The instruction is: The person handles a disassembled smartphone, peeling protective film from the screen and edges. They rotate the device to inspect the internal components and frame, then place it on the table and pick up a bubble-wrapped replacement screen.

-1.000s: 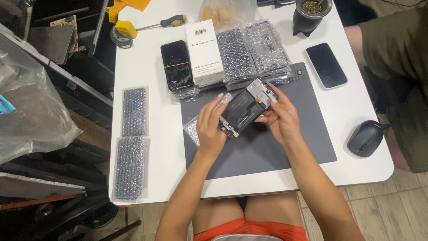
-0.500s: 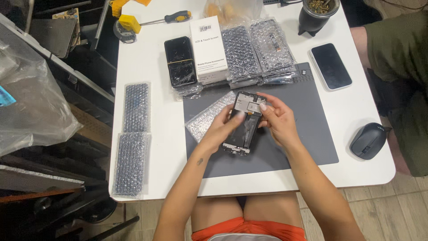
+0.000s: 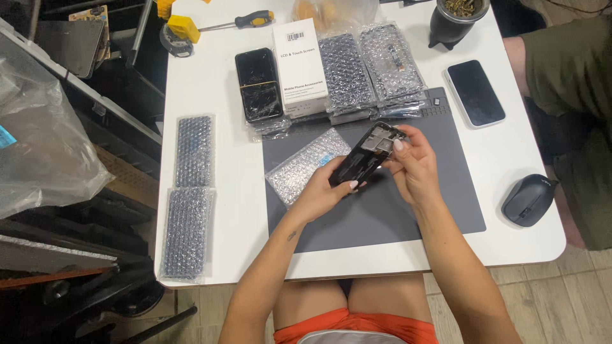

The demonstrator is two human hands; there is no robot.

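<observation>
- Hands: left hand [image 3: 322, 191] and right hand [image 3: 413, 167] both pinch the dark phone screen part [image 3: 366, 155], tilted above the grey mat [image 3: 440, 191].
- Empty bubble pouch [image 3: 306, 164] just beside it.
- White box [image 3: 299, 67] upright among bubble-wrapped packs [image 3: 366, 70] behind.

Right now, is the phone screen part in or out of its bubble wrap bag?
Out. Both hands, left and right, hold the bare screen part above the grey mat; the bubble wrap bag lies flat beside it.
</observation>
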